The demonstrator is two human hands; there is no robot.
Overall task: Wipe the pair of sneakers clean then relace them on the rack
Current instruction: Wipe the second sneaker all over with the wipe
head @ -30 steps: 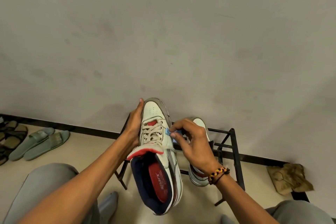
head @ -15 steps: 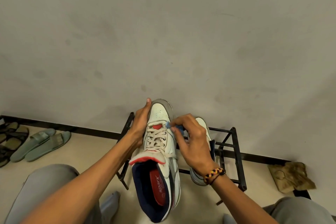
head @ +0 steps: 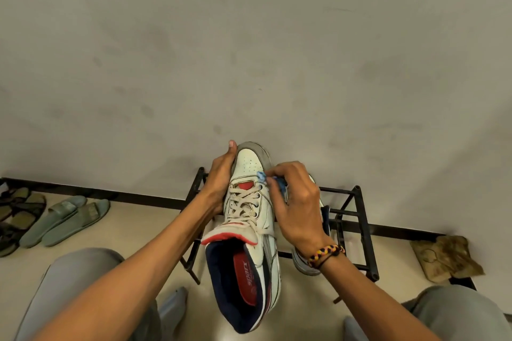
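A white sneaker [head: 249, 219] with red tongue, navy lining and beige laces is held up in front of me, toe pointing away. My left hand [head: 220, 177] grips its left side near the toe. My right hand [head: 296, 202] pinches a small blue cloth [head: 273, 181] against the sneaker's right side beside the top eyelets. The second sneaker [head: 307, 260] lies on the black metal rack [head: 357, 216], mostly hidden behind my right hand and wrist.
The rack stands against a grey wall. Green slides [head: 66, 219] and dark sandals [head: 16, 207] lie on the floor at the left. A crumpled brown rag [head: 446, 257] sits at the right. My knees in grey trousers are at the bottom corners.
The sneaker has risen and shifted slightly right with my left hand. My right hand has slid the blue cloth forward along the sneaker's right side, toward the toe.
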